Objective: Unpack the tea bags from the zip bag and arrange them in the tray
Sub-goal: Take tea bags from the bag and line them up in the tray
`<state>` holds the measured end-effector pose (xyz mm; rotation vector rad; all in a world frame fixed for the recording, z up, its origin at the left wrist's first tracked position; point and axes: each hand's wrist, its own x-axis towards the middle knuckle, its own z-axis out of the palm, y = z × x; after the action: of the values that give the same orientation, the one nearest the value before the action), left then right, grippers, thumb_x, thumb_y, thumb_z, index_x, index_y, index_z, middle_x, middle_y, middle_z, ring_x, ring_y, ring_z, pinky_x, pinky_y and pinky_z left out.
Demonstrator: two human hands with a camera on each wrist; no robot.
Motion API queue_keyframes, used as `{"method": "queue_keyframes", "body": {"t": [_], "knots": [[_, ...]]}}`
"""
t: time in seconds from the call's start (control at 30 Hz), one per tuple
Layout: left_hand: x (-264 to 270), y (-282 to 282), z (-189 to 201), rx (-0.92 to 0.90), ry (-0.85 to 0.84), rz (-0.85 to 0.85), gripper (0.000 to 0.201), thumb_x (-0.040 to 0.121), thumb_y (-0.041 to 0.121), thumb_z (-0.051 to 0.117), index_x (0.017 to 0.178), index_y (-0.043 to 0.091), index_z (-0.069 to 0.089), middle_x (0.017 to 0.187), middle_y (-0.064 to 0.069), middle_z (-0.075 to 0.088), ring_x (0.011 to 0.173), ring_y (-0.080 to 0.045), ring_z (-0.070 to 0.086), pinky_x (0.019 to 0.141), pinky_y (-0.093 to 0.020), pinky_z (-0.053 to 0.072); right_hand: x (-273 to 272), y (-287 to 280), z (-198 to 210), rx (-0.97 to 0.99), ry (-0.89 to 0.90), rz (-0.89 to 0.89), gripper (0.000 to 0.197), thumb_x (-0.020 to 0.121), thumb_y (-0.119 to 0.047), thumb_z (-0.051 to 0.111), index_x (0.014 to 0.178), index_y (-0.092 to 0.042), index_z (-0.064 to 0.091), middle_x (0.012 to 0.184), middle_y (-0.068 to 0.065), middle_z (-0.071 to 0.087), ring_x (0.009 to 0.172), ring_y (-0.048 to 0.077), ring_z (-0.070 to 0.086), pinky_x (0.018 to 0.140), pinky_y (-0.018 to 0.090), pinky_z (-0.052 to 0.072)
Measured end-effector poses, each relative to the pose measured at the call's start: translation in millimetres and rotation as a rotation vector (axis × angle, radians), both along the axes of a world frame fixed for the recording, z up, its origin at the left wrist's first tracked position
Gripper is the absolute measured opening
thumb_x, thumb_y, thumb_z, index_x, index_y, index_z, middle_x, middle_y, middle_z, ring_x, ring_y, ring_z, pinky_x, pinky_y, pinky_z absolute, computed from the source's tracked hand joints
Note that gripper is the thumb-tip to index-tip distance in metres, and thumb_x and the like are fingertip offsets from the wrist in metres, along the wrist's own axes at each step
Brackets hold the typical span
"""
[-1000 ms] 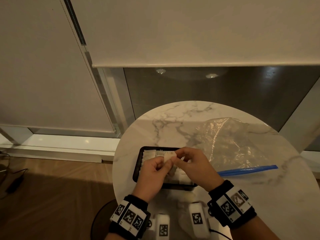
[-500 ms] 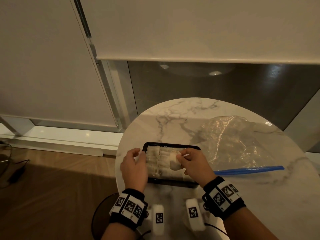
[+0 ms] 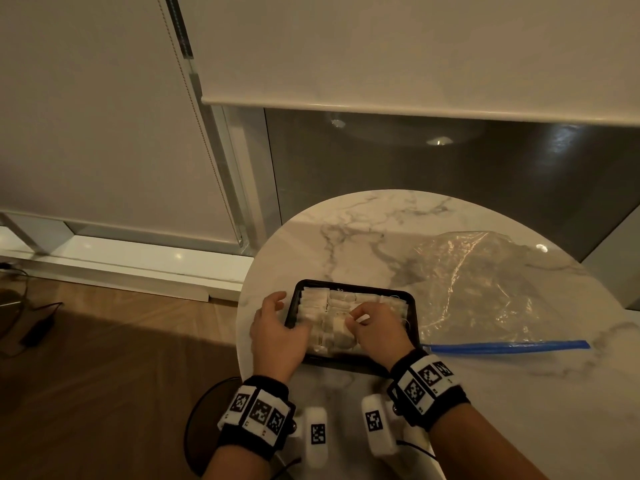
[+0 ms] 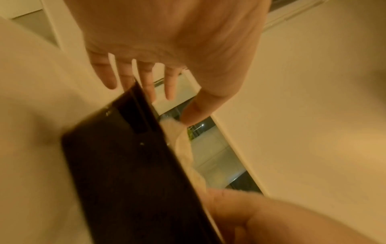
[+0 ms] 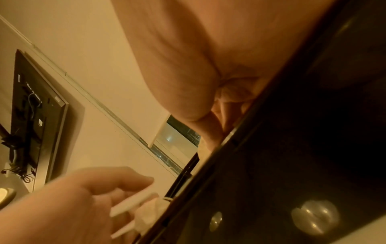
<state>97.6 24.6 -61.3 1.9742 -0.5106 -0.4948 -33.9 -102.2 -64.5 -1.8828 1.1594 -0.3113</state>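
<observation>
A black tray [image 3: 353,285] sits on the marble table, holding rows of white tea bags [image 3: 315,301]. My right hand [image 3: 353,318] is over the tray's middle, its fingers curled and pinching one tea bag [image 3: 339,329] low among the others. My left hand [image 3: 284,313] rests at the tray's left rim, fingers spread and straight, holding nothing. In the left wrist view those fingers [image 4: 169,85] hang above the dark tray wall [image 4: 125,165]. The clear zip bag [image 3: 485,282] lies flat to the right, blue zip strip [image 3: 509,346] toward me.
The round marble table [image 3: 363,230] ends just left of the tray, with wooden floor [image 3: 104,358] below. A window and roller blind [image 3: 415,64] stand behind. White marked sensor units [image 3: 317,434] hang under my wrists near the front edge.
Both hands held one tea bag above the tray. The left hand let go and moved to the tray's left rim. The right hand lowered the bag into the tray.
</observation>
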Motion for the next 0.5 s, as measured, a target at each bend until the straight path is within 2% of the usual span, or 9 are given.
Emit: {"method": "queue_keyframes", "body": {"t": [0.03, 0.1, 0.2, 0.3, 0.37, 0.43, 0.5], "knots": [[4, 3, 7, -0.013, -0.098, -0.049, 0.044, 0.075, 0.026, 0.075, 0.109, 0.045, 0.056, 0.118, 0.012, 0.055, 0.118, -0.018, 0.049, 0.102, -0.043, 0.046, -1, -1, 2, 0.005, -0.009, -0.012, 0.004, 0.091, -0.028, 0.067, 0.09, -0.024, 0.066, 0.092, -0.008, 0.067, 0.083, 0.007, 0.065, 0.075, 0.024, 0.054], [13, 11, 21, 0.033, -0.292, -0.275, 0.032, 0.079, 0.022, 0.072, 0.101, 0.043, 0.064, 0.114, 0.017, 0.055, 0.114, -0.01, 0.045, 0.099, -0.034, 0.041, -3, -4, 3, 0.009, -0.026, -0.031, 0.005, 0.092, -0.027, 0.067, 0.091, -0.022, 0.068, 0.091, -0.007, 0.067, 0.082, 0.007, 0.065, 0.073, 0.023, 0.053], [19, 16, 31, 0.269, -0.524, -0.582, 0.021, 0.077, 0.04, 0.071, 0.097, 0.044, 0.07, 0.119, 0.025, 0.047, 0.116, -0.006, 0.036, 0.098, -0.032, 0.031, -4, -5, 3, 0.022, -0.047, -0.042, 0.004, 0.091, -0.026, 0.068, 0.088, -0.022, 0.068, 0.089, -0.003, 0.07, 0.08, 0.011, 0.066, 0.076, 0.028, 0.055], [13, 12, 28, 0.397, -0.564, -0.66, 0.015, 0.079, 0.052, 0.072, 0.092, 0.044, 0.072, 0.133, 0.029, 0.04, 0.125, -0.005, 0.025, 0.096, -0.032, 0.018, -2, -4, 5, 0.026, -0.036, -0.022, 0.003, 0.091, -0.025, 0.068, 0.089, -0.023, 0.068, 0.089, -0.004, 0.069, 0.081, 0.008, 0.065, 0.071, 0.022, 0.051], [10, 9, 26, 0.407, -0.574, -0.657, 0.013, 0.084, 0.051, 0.069, 0.09, 0.041, 0.073, 0.137, 0.029, 0.039, 0.127, -0.004, 0.024, 0.093, -0.031, 0.015, -2, -4, 6, 0.033, -0.034, -0.018, 0.005, 0.09, -0.025, 0.068, 0.086, -0.025, 0.066, 0.09, -0.004, 0.069, 0.08, 0.007, 0.064, 0.065, 0.018, 0.047], [11, 6, 25, 0.41, -0.592, -0.627, 0.01, 0.091, 0.044, 0.064, 0.094, 0.038, 0.071, 0.134, 0.027, 0.046, 0.126, -0.005, 0.029, 0.091, -0.031, 0.015, -3, -5, 6, 0.038, -0.032, -0.016, 0.008, 0.09, -0.025, 0.068, 0.083, -0.027, 0.065, 0.092, -0.004, 0.07, 0.081, 0.006, 0.064, 0.065, 0.018, 0.046], [15, 4, 26, 0.428, -0.608, -0.612, 0.012, 0.096, 0.038, 0.057, 0.099, 0.036, 0.069, 0.119, 0.022, 0.058, 0.12, -0.007, 0.038, 0.088, -0.033, 0.017, -4, -5, 6, 0.048, -0.034, -0.011, 0.01, 0.091, -0.026, 0.068, 0.082, -0.029, 0.064, 0.093, -0.004, 0.07, 0.083, 0.006, 0.064, 0.067, 0.019, 0.047]]}}
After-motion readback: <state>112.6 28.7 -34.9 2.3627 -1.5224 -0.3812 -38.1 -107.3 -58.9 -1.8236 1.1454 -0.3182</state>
